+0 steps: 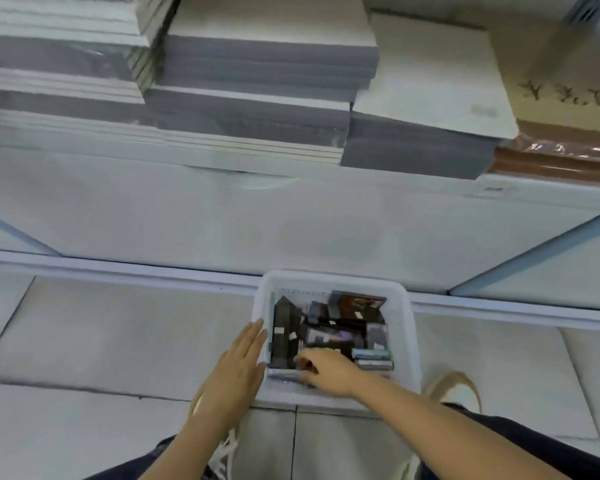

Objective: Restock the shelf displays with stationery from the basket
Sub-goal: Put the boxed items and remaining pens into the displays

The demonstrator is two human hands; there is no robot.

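Presses left hand [238, 368] flat against left wall of white basket [333, 279]; reaches right hand [329, 372] among dark stationery packs [340, 328], fingers curled, grip unclear. Cannot read blurred labels.

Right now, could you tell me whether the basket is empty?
Not empty: the basket holds a jumble of dark stationery packs.

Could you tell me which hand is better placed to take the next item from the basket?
Right hand: it is inside the basket, fingers curled among the packs. The left hand lies flat against the basket's outer left wall.
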